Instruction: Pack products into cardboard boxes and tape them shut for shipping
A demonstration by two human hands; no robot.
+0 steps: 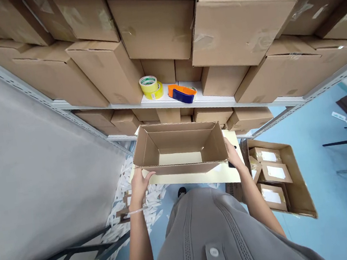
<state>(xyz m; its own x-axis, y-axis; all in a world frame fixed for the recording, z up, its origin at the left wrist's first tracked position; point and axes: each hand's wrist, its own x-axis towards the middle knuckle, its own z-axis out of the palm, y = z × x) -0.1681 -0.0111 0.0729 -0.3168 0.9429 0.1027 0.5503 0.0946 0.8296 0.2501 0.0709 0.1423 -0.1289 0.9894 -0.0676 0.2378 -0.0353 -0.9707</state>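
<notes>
An open, empty cardboard box (179, 148) stands on a small pale table (199, 177) in front of me, its flaps spread. My left hand (140, 182) grips the box's near left corner from below. At the near right corner my right hand (233, 154) holds the box's side wall, fingers closed against it. Both forearms reach forward over my grey garment.
A metal shelf (189, 102) ahead carries many sealed cardboard boxes, yellow tape rolls (151, 87) and an orange-blue tape dispenser (182, 93). On the blue floor at right lies an open carton (297, 173) with small labelled parcels. Paper scraps (121, 196) litter the floor at left, beside a grey wall.
</notes>
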